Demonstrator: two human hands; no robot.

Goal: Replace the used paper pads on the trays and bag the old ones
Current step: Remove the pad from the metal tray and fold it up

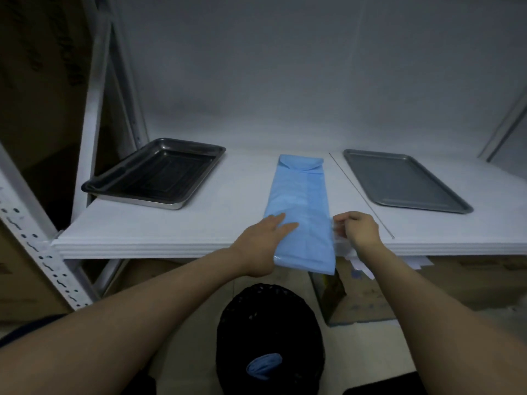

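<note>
White shelf [142, 235], cardboard boxes [362, 303] stuffed on the floor underneath. Over on the left a dark tray [159, 169] sits nested on a shiny steel tray [171, 206], and on the right there's a flat grey tray [405, 181]. The black mesh bin [228, 323] down below has a crumpled blue pad [263, 366] in it. The pack of blue pads [299, 201] lies lengthwise mid-shelf between the trays, its near end hanging over the front edge. Left hand [265, 240] lies flat on it with straight fingers, right hand [358, 228] pinches its right edge.
</note>
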